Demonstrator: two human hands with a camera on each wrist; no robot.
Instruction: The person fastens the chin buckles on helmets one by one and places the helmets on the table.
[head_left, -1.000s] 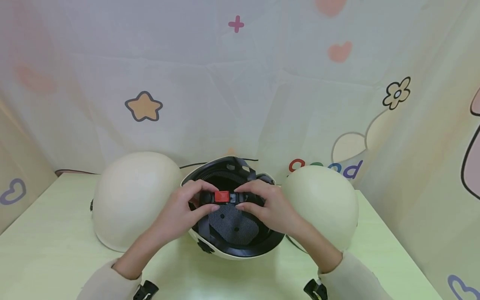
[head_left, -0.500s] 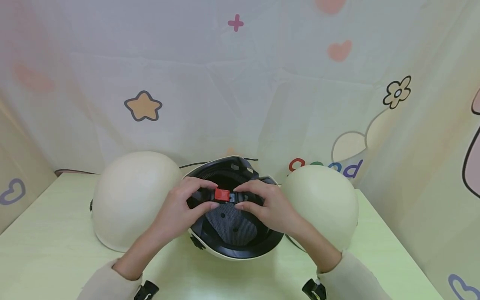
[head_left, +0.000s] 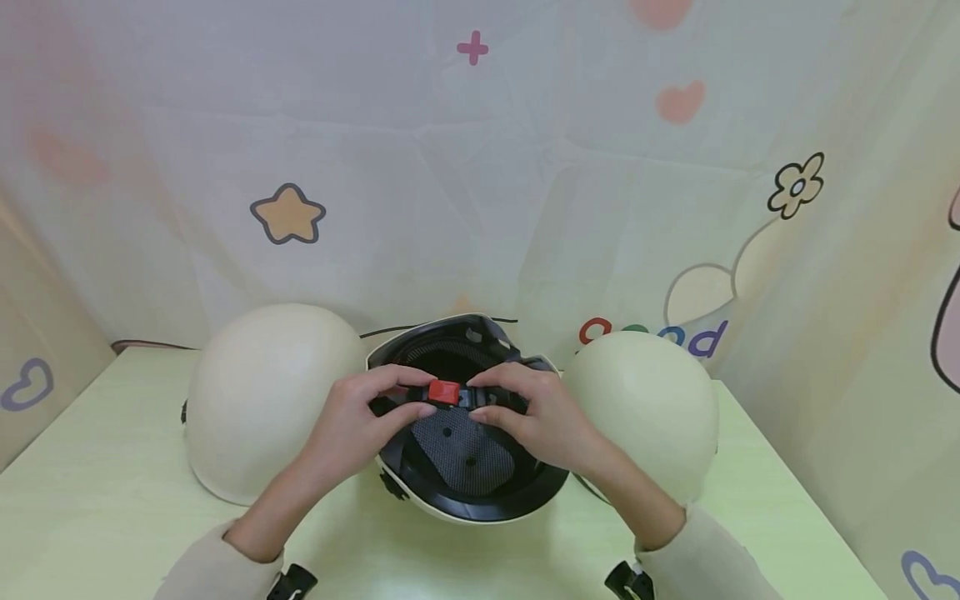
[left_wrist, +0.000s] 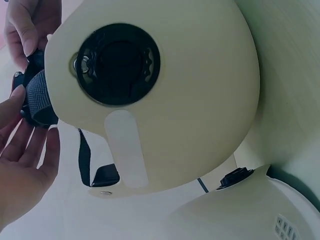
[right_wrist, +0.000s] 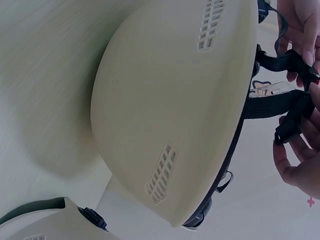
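An upturned cream helmet [head_left: 480, 508] with a black padded lining [head_left: 468, 450] lies on the table between my hands. Above its opening, the chin-strap buckle [head_left: 444, 392], with a red button piece, is joined to a black part on its right. My left hand [head_left: 348, 421] pinches the buckle's left end between thumb and fingers. At the other end, my right hand [head_left: 543, 408] pinches the black part beside the strap. The left wrist view has the helmet's side with a round black knob [left_wrist: 120, 64]. Black webbing straps [right_wrist: 270, 106] run from the rim to my fingers in the right wrist view.
A cream helmet [head_left: 270, 400] sits dome-up to the left, close to my left forearm. Another dome-up helmet [head_left: 645, 408] stands to the right, behind my right forearm. The pale table [head_left: 90, 450] meets a printed curtain [head_left: 420, 183] at the back.
The helmet between my hands has turned slightly, and the red buckle piece has tilted a little. My left fingers have shifted slightly on the buckle; the right hand is nearly still.
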